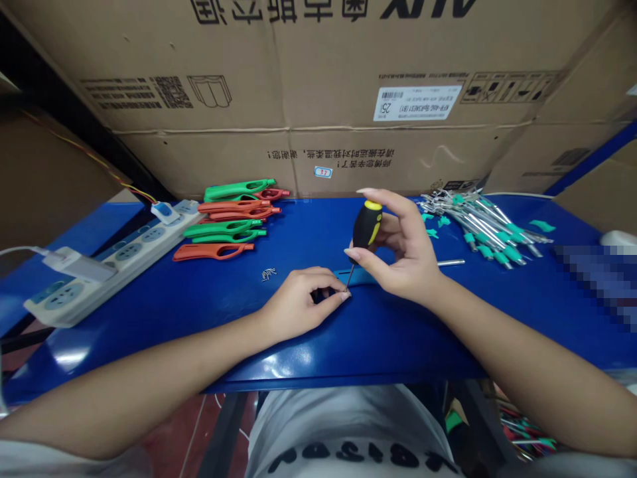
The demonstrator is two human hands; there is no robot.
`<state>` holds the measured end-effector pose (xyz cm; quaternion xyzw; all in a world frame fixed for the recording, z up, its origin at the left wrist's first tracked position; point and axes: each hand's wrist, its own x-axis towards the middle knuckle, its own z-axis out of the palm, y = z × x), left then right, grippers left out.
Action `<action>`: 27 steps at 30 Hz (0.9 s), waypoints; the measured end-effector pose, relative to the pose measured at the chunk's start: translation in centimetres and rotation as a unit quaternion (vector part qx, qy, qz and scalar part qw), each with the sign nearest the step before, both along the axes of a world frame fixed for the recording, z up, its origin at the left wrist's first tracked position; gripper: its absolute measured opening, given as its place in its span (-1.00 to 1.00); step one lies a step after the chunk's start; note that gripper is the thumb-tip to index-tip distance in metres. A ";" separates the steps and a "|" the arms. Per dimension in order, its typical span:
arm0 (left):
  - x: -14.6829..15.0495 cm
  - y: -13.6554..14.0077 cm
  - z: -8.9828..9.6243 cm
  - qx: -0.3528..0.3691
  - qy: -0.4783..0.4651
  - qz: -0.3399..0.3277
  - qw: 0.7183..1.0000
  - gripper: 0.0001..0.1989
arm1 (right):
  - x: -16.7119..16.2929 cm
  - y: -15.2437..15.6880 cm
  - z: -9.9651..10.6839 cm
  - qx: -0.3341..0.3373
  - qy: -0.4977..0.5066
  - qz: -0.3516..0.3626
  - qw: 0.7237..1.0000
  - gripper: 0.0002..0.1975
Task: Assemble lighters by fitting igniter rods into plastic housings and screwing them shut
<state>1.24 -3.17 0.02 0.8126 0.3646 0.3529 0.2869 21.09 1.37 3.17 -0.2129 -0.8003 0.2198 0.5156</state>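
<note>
My right hand [405, 249] is wrapped round the black-and-yellow handle of a screwdriver [367, 222], which it holds nearly upright, shaft down. Thumb and index finger of my left hand [303, 299] are pinched together right at the screwdriver's tip. Whatever sits between those fingertips is too small to make out. Behind the fingertips and below the right hand lies a blue plastic piece [367, 276], partly covered by both hands. A thin metal rod [450, 263] sticks out to the right from behind my right hand. Small screws [269, 273] lie in a pile left of my left hand.
Green and orange plastic handles [223, 232] are stacked at the back left, beside a white power strip [124, 255] with plugs. Metal rods with green ends [482, 222] lie at the back right. A large cardboard box [249, 99] stands behind the blue table [199, 358].
</note>
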 end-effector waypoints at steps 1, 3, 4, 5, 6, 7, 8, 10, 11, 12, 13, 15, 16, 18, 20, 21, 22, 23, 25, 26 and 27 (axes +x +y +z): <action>0.0 0.0 0.0 0.003 0.001 0.000 1.000 -0.91 | 0.0 0.0 -0.1 0.017 0.003 -0.008 1.000 -0.37; -0.1 0.1 -0.1 0.009 0.002 -0.001 1.000 -0.91 | 0.0 0.0 -0.3 0.043 0.009 -0.020 0.999 -0.36; -0.1 0.1 -0.1 0.011 0.002 -0.002 1.000 -0.91 | 0.0 0.0 -0.4 0.049 0.011 -0.023 0.998 -0.37; 0.0 0.1 -0.1 0.012 0.002 -0.002 1.000 -0.90 | 0.0 -0.1 -0.3 0.049 0.011 -0.022 0.998 -0.38; 0.0 0.1 0.0 0.013 0.001 -0.002 1.000 -0.90 | 0.0 -0.1 -0.3 0.043 0.008 -0.018 0.999 -0.39; 0.0 0.1 0.0 0.014 0.001 -0.003 1.000 -0.90 | 0.1 -0.2 -0.2 0.031 0.003 -0.011 0.999 -0.41; 0.0 0.1 0.0 0.015 0.001 -0.004 1.000 -0.91 | 0.1 -0.3 -0.1 0.018 -0.002 -0.003 1.000 -0.42; 0.0 0.1 0.0 0.017 0.001 -0.007 1.000 -0.91 | 0.1 -0.4 0.0 -0.003 -0.010 0.009 1.000 -0.42; 0.0 0.1 0.0 0.018 0.002 -0.008 1.000 -0.91 | 0.1 -0.4 0.1 -0.008 -0.010 0.011 1.000 -0.42; 0.0 0.1 0.0 0.019 0.003 -0.009 1.000 -0.91 | 0.1 -0.4 0.1 -0.011 -0.007 0.011 1.000 -0.42; 0.0 0.1 -0.1 0.020 0.005 -0.010 1.000 -0.91 | 0.0 -0.4 0.1 -0.011 -0.003 0.010 1.000 -0.43; -0.1 0.1 -0.1 0.022 0.008 -0.013 1.000 -0.91 | 0.0 -0.4 -0.1 -0.009 0.007 0.004 1.000 -0.44; -0.1 0.1 -0.1 0.023 0.010 -0.014 1.000 -0.91 | 0.0 -0.3 -0.2 -0.005 0.013 -0.002 1.000 -0.44; -0.3 0.2 -0.1 0.028 0.011 -0.011 0.999 -0.91 | -0.1 -0.2 -0.3 0.008 0.026 -0.015 1.000 -0.45; -0.4 0.3 0.0 0.044 0.019 0.002 0.999 -0.87 | -0.2 -0.2 -0.3 0.016 0.039 -0.029 0.999 -0.46; -0.4 0.4 0.0 0.055 0.028 0.010 0.998 -0.81 | -0.2 -0.2 -0.3 0.018 0.045 -0.036 0.998 -0.46; -0.5 0.4 0.0 0.065 0.039 0.019 0.997 -0.74 | -0.1 -0.2 -0.2 0.020 0.051 -0.044 0.998 -0.45; -0.5 0.5 0.1 0.072 0.052 0.026 0.996 -0.66 | -0.1 -0.2 -0.1 0.021 0.055 -0.054 0.997 -0.45; -0.6 0.7 0.0 0.073 0.076 0.035 0.994 -0.54 | 0.0 -0.1 0.1 0.028 0.061 -0.074 0.995 -0.45; -0.7 0.8 -0.1 0.070 0.086 0.037 0.993 -0.51 | 0.0 -0.1 0.2 0.034 0.061 -0.081 0.994 -0.45; -0.7 0.8 -0.2 0.067 0.093 0.037 0.993 -0.49 | 0.1 -0.1 0.3 0.040 0.058 -0.086 0.994 -0.44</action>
